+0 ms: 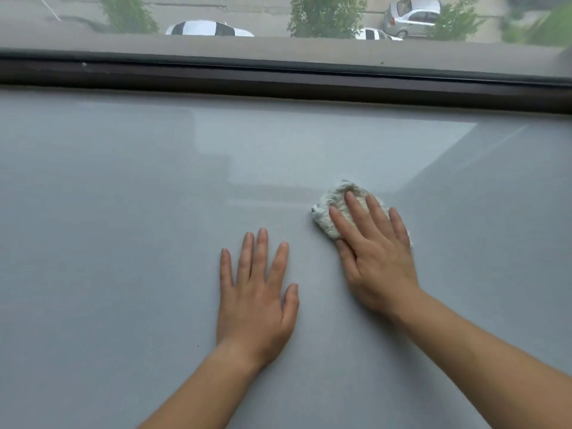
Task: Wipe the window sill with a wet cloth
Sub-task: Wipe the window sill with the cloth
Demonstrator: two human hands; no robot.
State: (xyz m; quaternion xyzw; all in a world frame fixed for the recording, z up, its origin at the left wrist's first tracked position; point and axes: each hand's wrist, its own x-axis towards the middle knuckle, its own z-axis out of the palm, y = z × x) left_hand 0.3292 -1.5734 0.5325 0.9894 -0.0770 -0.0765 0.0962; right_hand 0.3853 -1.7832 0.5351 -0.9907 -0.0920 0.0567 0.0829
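Note:
A wide pale grey window sill (123, 227) fills most of the view. A small bunched off-white cloth (332, 205) lies on it right of centre. My right hand (374, 252) lies flat on the cloth, its straight fingers pressing it down and covering its near part. My left hand (257, 292) rests flat on the bare sill just left of the cloth, fingers straight and spread, touching nothing else.
A dark brown window frame (278, 85) runs along the far edge of the sill. Through the glass are a street, parked cars (210, 28) and trees. A glossy patch (278, 150) shows on the sill beyond the cloth.

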